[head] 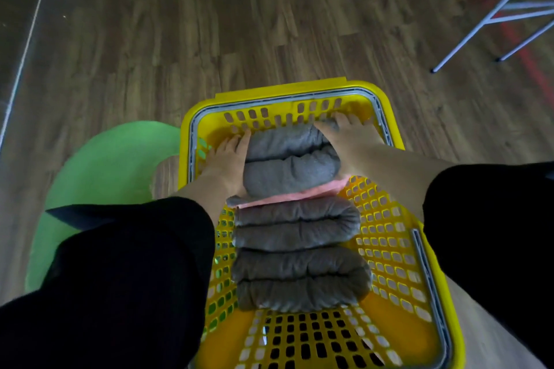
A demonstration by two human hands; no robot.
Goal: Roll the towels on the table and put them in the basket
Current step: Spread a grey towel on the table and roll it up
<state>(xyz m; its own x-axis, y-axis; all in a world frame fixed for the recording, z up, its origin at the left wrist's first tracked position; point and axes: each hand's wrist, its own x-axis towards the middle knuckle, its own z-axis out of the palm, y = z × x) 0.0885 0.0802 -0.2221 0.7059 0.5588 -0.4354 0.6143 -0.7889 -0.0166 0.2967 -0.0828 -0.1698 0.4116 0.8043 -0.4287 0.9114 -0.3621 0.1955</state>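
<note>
A yellow plastic basket (386, 219) stands below me with rolled grey towels lying in a row inside. The farthest grey roll (289, 159) sits at the basket's far end, on top of a pink towel (302, 196). My left hand (227, 159) presses flat against its left end, fingers straight. Against its right end lies my right hand (349, 136), fingers extended toward the far wall. Two more grey rolls lie nearer me: the middle roll (296, 223) and the near roll (301, 278). Both my arms wear black sleeves.
A green round stool or mat (111, 165) lies to the basket's left on the wooden floor (209, 24). White metal legs (494, 18) stand at the upper right. A pale table edge (479, 323) shows under the basket's right side.
</note>
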